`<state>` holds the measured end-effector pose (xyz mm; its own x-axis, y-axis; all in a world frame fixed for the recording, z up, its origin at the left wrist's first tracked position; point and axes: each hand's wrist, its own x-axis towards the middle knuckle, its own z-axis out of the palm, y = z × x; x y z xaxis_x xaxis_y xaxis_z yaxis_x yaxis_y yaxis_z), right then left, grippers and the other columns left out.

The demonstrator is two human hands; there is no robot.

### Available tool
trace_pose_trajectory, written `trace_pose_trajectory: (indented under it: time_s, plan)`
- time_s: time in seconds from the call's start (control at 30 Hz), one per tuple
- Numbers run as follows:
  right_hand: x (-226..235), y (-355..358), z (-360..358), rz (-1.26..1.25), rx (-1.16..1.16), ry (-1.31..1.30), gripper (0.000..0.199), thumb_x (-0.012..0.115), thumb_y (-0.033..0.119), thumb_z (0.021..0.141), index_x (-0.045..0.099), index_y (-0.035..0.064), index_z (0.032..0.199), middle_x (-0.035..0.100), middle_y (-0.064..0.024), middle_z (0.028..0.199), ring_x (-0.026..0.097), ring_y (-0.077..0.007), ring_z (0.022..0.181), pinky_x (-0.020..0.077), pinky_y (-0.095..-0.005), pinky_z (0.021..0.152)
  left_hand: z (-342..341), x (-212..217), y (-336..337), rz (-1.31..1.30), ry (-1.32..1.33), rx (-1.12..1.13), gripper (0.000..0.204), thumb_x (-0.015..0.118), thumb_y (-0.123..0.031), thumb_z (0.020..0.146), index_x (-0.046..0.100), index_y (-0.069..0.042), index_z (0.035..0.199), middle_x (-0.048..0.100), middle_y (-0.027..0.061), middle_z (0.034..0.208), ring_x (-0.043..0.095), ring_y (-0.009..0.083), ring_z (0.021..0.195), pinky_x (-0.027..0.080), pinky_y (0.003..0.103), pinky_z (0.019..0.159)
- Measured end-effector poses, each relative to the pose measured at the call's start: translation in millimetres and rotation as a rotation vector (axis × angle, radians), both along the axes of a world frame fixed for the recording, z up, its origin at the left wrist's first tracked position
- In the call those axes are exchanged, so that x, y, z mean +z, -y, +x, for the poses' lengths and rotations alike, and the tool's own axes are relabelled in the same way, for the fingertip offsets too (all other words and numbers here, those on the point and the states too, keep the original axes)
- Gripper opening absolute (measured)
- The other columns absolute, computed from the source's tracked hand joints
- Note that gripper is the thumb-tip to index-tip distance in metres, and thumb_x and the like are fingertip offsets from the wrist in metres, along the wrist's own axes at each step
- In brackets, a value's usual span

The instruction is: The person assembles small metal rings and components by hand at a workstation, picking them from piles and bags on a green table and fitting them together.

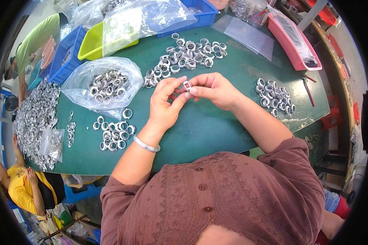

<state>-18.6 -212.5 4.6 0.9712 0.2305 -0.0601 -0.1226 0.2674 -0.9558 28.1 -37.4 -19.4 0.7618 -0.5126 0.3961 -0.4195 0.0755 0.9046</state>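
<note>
Between my left hand point(164, 102) and my right hand point(217, 90) is a small silver metal ring part point(187, 84), shaped like a watch case. Both hands pinch it with thumb and fingers above the green table. Just beyond them spreads a wide heap of similar silver ring parts point(190, 55). Nearer my left forearm lies a smaller group of these parts point(115, 134). Behind that group, a clear plastic bag point(73, 87) lies open around more of them. To the right of my right forearm is another cluster of ring parts point(274, 96).
Blue bins point(65, 69), a lime-green tray point(90, 43) and a pink tray point(288, 49) edge the green table point(216, 130). Red-handled pliers point(308, 90) lie at right. A large metal-parts pile point(34, 118) covers the left end, near a person in yellow point(22, 192).
</note>
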Motion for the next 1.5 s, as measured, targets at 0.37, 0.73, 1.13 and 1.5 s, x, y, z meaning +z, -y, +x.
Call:
trace_pose_trajectory:
  time_s: [0.37, 0.73, 1.13, 1.5]
  plan:
    - [46, 87, -43, -1.420, -0.253, 0.636, 0.013, 0.062, 0.007, 0.073, 0.058, 0.0027, 0.085, 0.061, -0.0077, 0.085, 0.058, -0.0226, 0.082, 0.0455, -0.0321, 0.073, 5, 4, -4, 0.163, -0.060, 0.087, 0.033, 0.061, -0.001, 0.077, 0.056, -0.002, 0.110, 0.051, 0.0048, 0.098, 0.052, 0.0100, 0.078, 0.045, 0.021, 0.070]
    - [62, 108, -65, -1.891, -0.302, 0.259, 0.015, 0.063, 0.015, 0.071, 0.058, 0.0044, 0.080, 0.057, -0.0099, 0.081, 0.054, -0.0286, 0.086, 0.0446, -0.0382, 0.075, 0, 7, -4, 0.262, -0.035, 0.138, 0.019, 0.061, -0.006, 0.079, 0.061, 0.000, 0.097, 0.054, 0.0045, 0.089, 0.052, 0.0089, 0.072, 0.045, 0.021, 0.065]
    - [-6, 14, 15, -1.235, -0.061, 0.415, 0.020, 0.064, 0.013, 0.073, 0.060, 0.0043, 0.091, 0.058, -0.0097, 0.082, 0.057, -0.0244, 0.077, 0.0457, -0.0341, 0.068, 7, 3, -5, 0.300, -0.050, 0.127, 0.022, 0.061, -0.004, 0.078, 0.060, 0.000, 0.100, 0.054, 0.0039, 0.090, 0.053, 0.0088, 0.073, 0.045, 0.021, 0.066]
    - [10, 1, 0, -0.168, -0.029, -0.048, 0.017, 0.062, 0.012, 0.080, 0.062, 0.0001, 0.092, 0.062, -0.0018, 0.081, 0.051, -0.0070, 0.065, 0.0421, -0.0218, 0.059, 0, 4, 0, 0.033, -0.062, -0.039, 0.039, 0.064, 0.001, 0.074, 0.054, -0.003, 0.112, 0.059, 0.0043, 0.090, 0.056, 0.0121, 0.079, 0.047, 0.024, 0.067]
